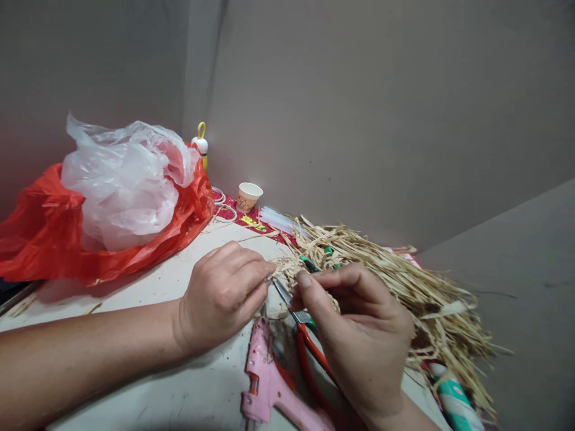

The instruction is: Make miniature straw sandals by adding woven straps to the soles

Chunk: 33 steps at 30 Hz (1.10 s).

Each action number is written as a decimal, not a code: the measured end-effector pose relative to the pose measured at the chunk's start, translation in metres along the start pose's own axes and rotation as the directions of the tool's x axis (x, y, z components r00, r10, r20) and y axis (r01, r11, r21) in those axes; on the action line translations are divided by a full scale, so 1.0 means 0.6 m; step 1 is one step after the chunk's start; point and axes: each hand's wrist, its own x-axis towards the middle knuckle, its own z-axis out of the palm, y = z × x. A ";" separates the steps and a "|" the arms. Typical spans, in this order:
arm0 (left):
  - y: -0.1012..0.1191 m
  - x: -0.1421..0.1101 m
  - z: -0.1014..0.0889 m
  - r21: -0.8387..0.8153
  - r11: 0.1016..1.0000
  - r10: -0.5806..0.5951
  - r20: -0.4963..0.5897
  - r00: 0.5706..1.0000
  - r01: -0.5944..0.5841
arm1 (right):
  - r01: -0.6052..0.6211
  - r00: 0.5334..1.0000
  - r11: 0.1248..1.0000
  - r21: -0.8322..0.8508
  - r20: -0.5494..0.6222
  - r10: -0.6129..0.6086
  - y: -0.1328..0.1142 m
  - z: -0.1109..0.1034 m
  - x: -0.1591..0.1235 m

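A small woven piece of pale straw (287,266) spans the gap between my two hands above the table. My left hand (227,290) is closed, pinching its left end between thumb and fingers. At the other side, my right hand (359,335) is curled with thumb and forefinger together at the straw, part of which shows behind the fingers. Under the hands lie scissors or pliers with red-orange handles (309,350) and metal blades, partly covered by my right hand. A pink glue gun (265,371) rests just below, between my wrists.
A heap of dry straw strands (386,269) covers the right side, with a green-and-white tube (456,395) by it. At left sits a red plastic bag (40,221) with a clear bag (126,185). A paper cup (249,197) and glue sticks (278,219) stand near the wall.
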 end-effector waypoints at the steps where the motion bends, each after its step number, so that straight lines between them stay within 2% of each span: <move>1: 0.000 0.000 0.000 0.004 1.000 -0.001 0.003 1.000 0.001 | -0.003 1.000 1.000 -0.010 -0.001 0.003 0.000 0.000 0.000; 20: 0.001 0.000 -0.002 0.084 0.996 0.027 0.037 0.999 -0.030 | -0.016 1.000 0.996 -0.083 0.002 0.017 0.004 0.005 0.002; 33: -0.002 -0.003 -0.001 0.086 0.996 0.023 0.042 0.999 -0.026 | -0.033 0.999 0.999 -0.034 0.039 0.034 0.013 0.007 0.004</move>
